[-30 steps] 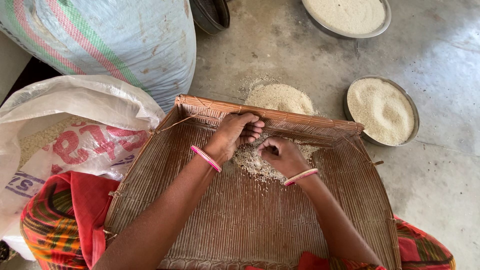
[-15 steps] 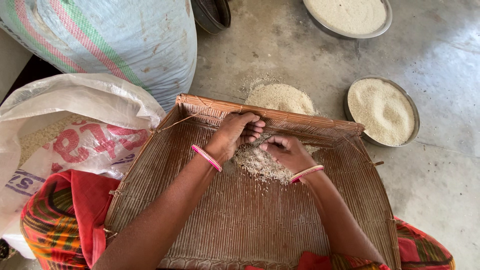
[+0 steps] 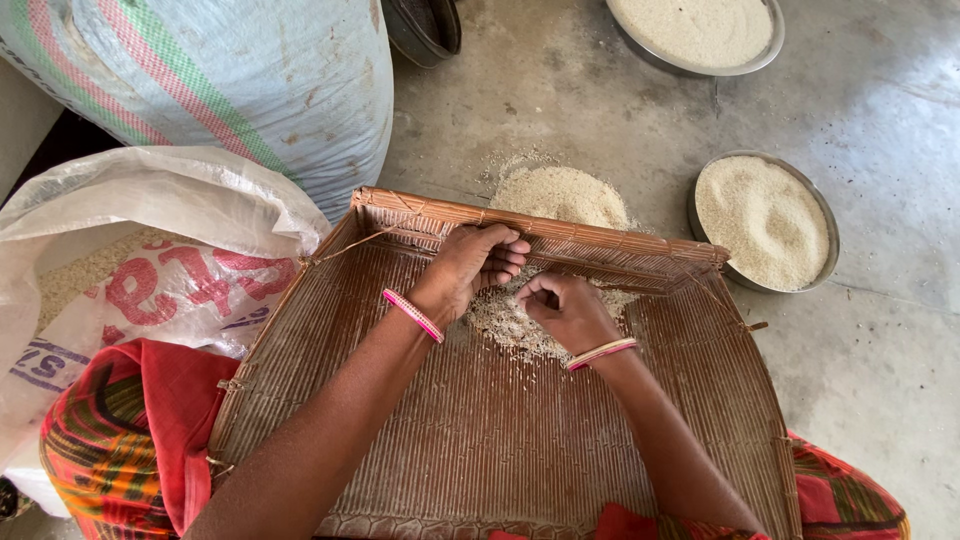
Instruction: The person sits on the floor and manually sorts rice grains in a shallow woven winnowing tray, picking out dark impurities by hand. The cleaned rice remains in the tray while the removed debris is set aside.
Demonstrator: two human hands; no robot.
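Note:
A woven cane winnowing tray [image 3: 480,440] rests across my lap. A small heap of pale grain [image 3: 505,320] lies near its far rim. My left hand [image 3: 470,262] sits curled at that rim, fingers bent over the grain's edge. Just right of it, my right hand [image 3: 562,308] hovers on the heap with its fingertips pinched together; I cannot make out what is between them. Both wrists wear pink bangles.
A loose pile of grain [image 3: 560,195] lies on the concrete floor beyond the tray. Two metal bowls of grain stand at right [image 3: 765,220] and top [image 3: 695,30]. An open white sack [image 3: 130,250] and a large striped sack [image 3: 230,80] stand at left.
My right hand stretched its fingers forward over the heap half a second ago, then drew back and pinched them together again. The left hand has stayed put.

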